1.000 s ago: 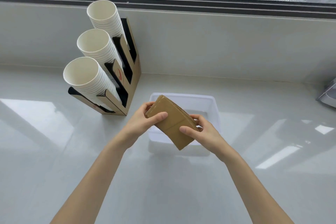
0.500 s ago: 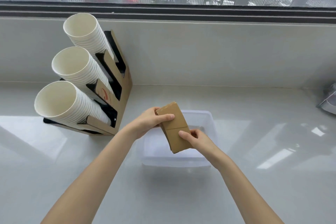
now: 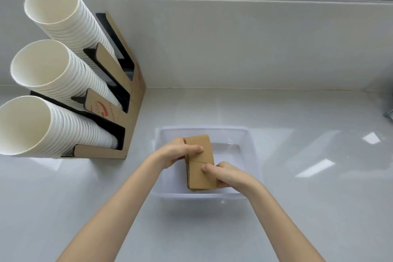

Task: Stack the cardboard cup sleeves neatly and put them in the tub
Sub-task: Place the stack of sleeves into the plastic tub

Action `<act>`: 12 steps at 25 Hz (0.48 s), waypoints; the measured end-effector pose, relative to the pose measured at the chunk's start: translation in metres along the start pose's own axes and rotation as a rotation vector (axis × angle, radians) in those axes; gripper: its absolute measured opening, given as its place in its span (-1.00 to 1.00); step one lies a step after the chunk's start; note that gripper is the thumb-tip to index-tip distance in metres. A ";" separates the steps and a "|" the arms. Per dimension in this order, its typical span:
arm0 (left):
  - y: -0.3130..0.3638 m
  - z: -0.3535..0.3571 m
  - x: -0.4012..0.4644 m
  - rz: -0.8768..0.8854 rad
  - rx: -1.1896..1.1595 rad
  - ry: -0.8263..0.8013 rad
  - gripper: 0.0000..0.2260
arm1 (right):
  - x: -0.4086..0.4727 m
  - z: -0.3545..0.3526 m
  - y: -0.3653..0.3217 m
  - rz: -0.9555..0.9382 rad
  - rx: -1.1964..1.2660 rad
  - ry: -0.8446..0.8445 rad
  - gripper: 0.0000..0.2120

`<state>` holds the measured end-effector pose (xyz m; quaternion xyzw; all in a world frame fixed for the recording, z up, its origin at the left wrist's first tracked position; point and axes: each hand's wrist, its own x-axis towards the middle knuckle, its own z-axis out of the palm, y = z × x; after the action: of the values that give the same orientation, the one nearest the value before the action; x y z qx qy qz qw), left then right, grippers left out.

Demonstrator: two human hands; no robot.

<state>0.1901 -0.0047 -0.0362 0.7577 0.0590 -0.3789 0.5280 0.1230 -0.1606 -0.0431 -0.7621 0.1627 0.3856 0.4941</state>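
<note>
One tub (image 3: 252,151), one stack of cardboard sleeves (image 3: 201,164), two hands on it! The stack sits over the tub's opening, left hand (image 3: 174,153) clamped on its far end, right hand (image 3: 227,174) gripping the near end. Left of the tub, three cup columns (image 3: 53,68) fill a holder (image 3: 129,100); right of it, open counter (image 3: 319,198).

Cardboard cup sleeves (image 3: 201,162): brown, flattened, gathered into one squared stack with edges aligned; long axis runs up the frame, tilted slightly left; a seam line crosses the top sleeve at mid-length. Located lower centre of the frame, over the tub's left half.

Tub (image 3: 248,140): clear plastic, rectangular, rounded corners, open top; standing on the pale desk, centre of the frame.
</note>
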 end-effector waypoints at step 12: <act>-0.007 0.008 0.011 -0.072 0.207 0.094 -0.64 | -0.009 0.002 -0.007 -0.014 -0.087 -0.033 -0.71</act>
<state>0.1907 -0.0120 -0.0496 0.8225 0.0713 -0.3658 0.4296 0.1211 -0.1569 -0.0324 -0.7774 0.1323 0.4016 0.4657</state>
